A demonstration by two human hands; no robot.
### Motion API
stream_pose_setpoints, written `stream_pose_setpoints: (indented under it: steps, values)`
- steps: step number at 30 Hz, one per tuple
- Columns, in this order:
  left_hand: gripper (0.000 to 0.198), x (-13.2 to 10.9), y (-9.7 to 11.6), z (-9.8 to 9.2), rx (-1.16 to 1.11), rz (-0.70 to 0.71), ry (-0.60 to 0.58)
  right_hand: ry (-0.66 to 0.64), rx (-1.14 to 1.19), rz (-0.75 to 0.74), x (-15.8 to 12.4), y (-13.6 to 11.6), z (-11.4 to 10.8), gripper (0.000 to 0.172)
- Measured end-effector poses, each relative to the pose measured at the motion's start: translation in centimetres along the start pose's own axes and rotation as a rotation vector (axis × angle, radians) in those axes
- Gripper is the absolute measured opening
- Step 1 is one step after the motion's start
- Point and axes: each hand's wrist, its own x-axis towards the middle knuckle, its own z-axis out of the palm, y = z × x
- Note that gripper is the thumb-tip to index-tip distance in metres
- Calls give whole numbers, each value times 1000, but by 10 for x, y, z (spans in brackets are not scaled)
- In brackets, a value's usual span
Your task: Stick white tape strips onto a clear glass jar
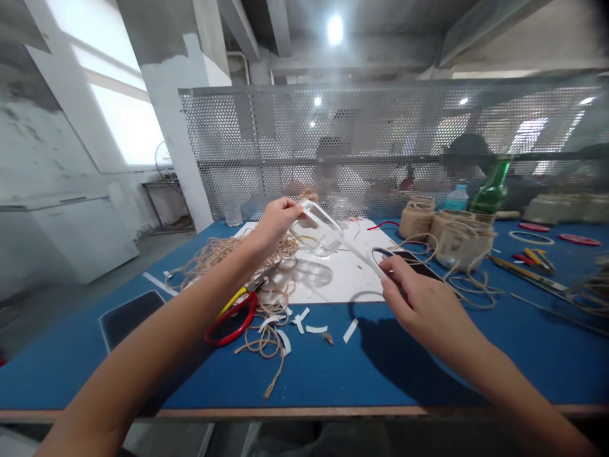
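My left hand (276, 225) grips a clear glass jar (318, 231), tilted on its side above the table. My right hand (419, 298) pinches a white strip (364, 259) that runs up to the jar and seems to touch it. A thin dark loop (380, 256) lies just beyond those fingers, near a black phone (416, 264). Below my hands lie a white sheet (333, 279), a tangle of jute twine (228, 263), red-and-yellow-handled scissors (238, 311) and several white scraps (299, 320).
The blue-topped table (380, 374) has a wooden front edge. Twine-wrapped jars (464, 238), a green bottle (492, 187), a water bottle (457, 200), pens and red rings stand at the right. Behind a perforated metal screen (380, 139) sit blurred people.
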Motion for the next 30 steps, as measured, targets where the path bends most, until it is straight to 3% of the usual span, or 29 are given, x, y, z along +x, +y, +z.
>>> stream_pose_setpoints:
  steps: [17, 24, 28, 30]
  values:
    - [12, -5, 10, -2, -237, -68, -45, -30, -164, 57, 17, 16, 24, 19]
    - [9, -14, 27, -1, -283, -97, -34, -159, 224, 141, 31, 32, 25, 13]
    - [10, -13, 26, 2, -271, -63, -49, -251, 428, 97, 46, 47, 35, 12]
    - [10, -11, 23, 4, -255, -42, -47, -214, 454, 84, 56, 55, 44, 11]
